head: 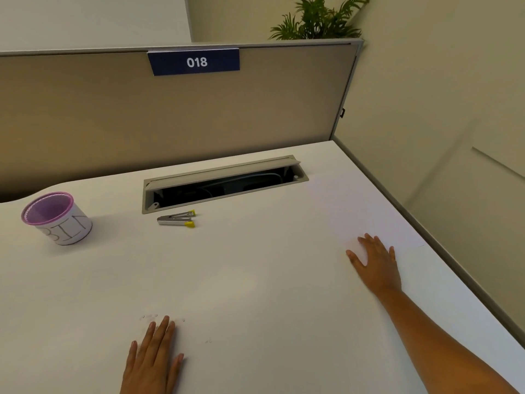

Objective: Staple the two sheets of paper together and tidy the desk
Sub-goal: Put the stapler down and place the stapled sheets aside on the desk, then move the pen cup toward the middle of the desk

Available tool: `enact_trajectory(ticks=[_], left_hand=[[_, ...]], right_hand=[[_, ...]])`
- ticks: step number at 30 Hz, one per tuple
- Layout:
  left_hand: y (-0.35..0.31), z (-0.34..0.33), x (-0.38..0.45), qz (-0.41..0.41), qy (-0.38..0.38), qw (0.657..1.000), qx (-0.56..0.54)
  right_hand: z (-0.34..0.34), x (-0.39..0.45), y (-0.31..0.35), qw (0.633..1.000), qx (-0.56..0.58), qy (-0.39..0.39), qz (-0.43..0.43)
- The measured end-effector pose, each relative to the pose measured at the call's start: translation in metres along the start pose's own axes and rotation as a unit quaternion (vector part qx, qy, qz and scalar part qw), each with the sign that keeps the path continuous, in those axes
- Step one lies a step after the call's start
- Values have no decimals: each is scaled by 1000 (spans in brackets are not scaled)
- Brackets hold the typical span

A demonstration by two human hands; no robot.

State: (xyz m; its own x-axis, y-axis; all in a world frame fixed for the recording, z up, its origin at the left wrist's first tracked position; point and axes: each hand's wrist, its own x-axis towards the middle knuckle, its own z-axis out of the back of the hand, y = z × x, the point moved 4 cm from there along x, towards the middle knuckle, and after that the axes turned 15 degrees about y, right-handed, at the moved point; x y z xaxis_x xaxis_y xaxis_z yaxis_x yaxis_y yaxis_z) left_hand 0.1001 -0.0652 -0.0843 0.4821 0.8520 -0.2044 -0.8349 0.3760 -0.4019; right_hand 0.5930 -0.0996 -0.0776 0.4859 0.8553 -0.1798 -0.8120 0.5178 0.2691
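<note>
Both our hands lie flat with fingers straight, the left hand [154,356] near us and the right hand [376,263] possibly on faint white sheets, while the stapler [176,218], small, rigid and light, waits by the cable hatch [224,182] for a pinch at midbody.

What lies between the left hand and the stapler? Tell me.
Head view: only bare desk between the left hand and the stapler, apart from a few tiny white specks by the fingertips.
</note>
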Motion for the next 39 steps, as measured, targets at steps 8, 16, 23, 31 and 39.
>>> enact_trajectory(ticks=[8, 16, 23, 31, 39], left_hand=[[10, 4, -8, 9, -13, 1000, 12], [30, 10, -37, 49, -27, 997, 48], [62, 24, -75, 82, -31, 995, 48], [119, 32, -114, 91, -34, 995, 22], [155, 31, -128, 82, -2, 996, 22]], right_hand=[[0, -16, 22, 998, 47, -22, 47], [-40, -77, 133, 981, 59, 39, 180], [-81, -144, 219, 966, 38, 120, 224], [-120, -211, 263, 980, -32, 162, 112], [-138, -215, 327, 977, -56, 170, 118]])
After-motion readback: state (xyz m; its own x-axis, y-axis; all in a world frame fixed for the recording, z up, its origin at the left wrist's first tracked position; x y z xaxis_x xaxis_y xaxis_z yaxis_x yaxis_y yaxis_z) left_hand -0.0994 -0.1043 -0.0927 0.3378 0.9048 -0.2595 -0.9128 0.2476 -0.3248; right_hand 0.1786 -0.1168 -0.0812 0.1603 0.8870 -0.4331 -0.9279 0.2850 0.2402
